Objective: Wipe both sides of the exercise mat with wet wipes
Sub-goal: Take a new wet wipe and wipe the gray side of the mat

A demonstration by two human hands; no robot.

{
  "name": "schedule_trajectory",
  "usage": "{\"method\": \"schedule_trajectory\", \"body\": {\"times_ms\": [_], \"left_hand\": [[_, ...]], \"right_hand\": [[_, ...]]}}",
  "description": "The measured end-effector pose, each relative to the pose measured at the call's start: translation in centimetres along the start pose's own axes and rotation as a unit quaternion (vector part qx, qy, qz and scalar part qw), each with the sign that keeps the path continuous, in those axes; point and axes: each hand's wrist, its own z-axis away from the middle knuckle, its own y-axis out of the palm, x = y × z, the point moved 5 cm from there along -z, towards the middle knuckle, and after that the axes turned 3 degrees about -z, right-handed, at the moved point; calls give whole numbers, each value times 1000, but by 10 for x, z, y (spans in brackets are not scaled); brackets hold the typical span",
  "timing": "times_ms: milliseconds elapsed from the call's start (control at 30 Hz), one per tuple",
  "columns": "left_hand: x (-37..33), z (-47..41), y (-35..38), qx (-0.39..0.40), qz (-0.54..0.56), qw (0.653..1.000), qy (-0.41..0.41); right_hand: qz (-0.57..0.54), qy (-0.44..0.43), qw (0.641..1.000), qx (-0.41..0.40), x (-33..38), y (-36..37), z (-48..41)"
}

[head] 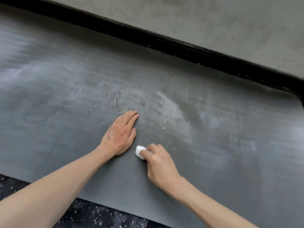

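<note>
A grey ribbed exercise mat (205,129) lies flat on the floor and fills most of the view. Wet streaks shine across its middle and right part. My left hand (120,134) rests flat on the mat with its fingers straight, pointing away from me. Just to its right, my right hand (158,163) grips a small folded white wet wipe (139,151) and holds it down on the mat. Most of the wipe is hidden under my curled fingers.
A black baseboard (164,41) runs along the mat's far edge, with a grey wall (213,22) above it. Dark speckled rubber floor (92,214) shows along the mat's near edge at the bottom left.
</note>
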Motion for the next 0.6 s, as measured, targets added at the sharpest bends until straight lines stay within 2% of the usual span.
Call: {"method": "schedule_trajectory", "body": {"times_ms": [100,200,267,433,600], "left_hand": [[0,1,1,-8,-2,1000,-3],[0,1,1,-14,-4,1000,-2],[0,0,1,-12,-4,1000,2],[0,0,2,-12,-9,1000,5],[0,-1,3,-11,-13,1000,5]], "right_hand": [[1,14,1000,5,-15,-3,-19],[11,91,994,-66,-29,-14,-39],[-5,74,995,-66,-17,-8,-25],[-59,-20,998,16,19,14,22],[-37,48,997,-49,2,3,-10]]}}
